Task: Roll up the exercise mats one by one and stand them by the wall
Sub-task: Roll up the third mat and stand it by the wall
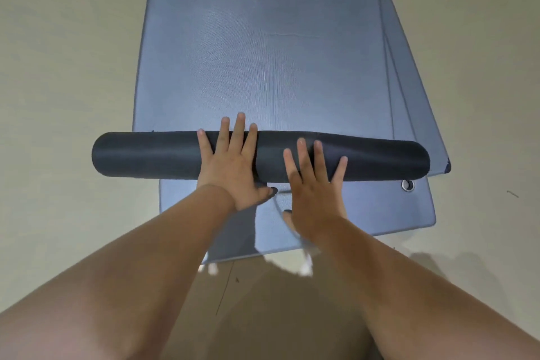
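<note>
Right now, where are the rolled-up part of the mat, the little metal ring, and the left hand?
roll (pixel 146 155): head view, bare left stretch of its dark side.
metal ring (pixel 407 185): head view, its middle.
left hand (pixel 230 166): head view, back of the hand.

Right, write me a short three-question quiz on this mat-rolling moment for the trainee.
1. True or false: the left hand and right hand lie flat, fingers straight, on the dark roll.
2. The metal eyelet sits: A) on the roll; B) in a lower mat, next to the roll's right end; C) on the bare floor.
3. Fill in: both hands rest near the roll's ____.
Key: 1 true; 2 B; 3 middle.
</note>
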The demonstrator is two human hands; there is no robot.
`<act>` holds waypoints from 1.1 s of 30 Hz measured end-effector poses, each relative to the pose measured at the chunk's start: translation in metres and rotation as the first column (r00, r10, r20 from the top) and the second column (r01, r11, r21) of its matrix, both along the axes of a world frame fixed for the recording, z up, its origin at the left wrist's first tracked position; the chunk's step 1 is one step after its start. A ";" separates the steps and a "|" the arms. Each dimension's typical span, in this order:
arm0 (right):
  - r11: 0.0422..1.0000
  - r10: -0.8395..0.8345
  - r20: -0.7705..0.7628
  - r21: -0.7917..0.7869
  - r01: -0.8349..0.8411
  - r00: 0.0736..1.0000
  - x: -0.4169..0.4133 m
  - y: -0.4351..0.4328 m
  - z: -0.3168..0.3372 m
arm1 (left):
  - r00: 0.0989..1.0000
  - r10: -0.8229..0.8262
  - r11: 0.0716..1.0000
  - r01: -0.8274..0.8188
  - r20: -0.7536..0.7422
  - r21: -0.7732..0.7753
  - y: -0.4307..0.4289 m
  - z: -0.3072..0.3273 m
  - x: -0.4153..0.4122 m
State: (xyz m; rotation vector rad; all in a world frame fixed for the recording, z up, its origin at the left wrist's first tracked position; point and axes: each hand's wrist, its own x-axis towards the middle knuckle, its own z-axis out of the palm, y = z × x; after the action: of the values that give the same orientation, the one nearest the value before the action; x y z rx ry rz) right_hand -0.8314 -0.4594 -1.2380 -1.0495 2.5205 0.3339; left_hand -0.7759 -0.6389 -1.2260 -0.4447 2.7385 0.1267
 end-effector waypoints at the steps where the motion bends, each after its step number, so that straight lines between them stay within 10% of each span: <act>1: 1.000 0.006 -0.003 0.012 -0.006 1.000 -0.009 -0.005 -0.001 | 0.998 -0.009 1.000 0.009 -0.060 -0.002 0.005 0.001 0.007; 21: 0.998 0.060 -0.162 0.024 -0.057 0.985 -0.061 -0.034 -0.015 | 0.990 0.008 0.999 -0.002 0.143 -0.042 0.003 -0.018 -0.029; 33: 0.998 -0.046 0.093 0.051 0.042 0.995 -0.087 -0.051 0.017 | 0.997 -0.047 0.999 0.048 0.068 -0.013 -0.013 0.015 -0.029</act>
State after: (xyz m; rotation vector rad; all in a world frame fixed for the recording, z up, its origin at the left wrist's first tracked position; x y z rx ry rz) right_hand -0.9183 -0.5107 -1.2208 -0.9664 2.4354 0.3249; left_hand -0.8049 -0.6522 -1.2106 -0.3812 2.6828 0.0778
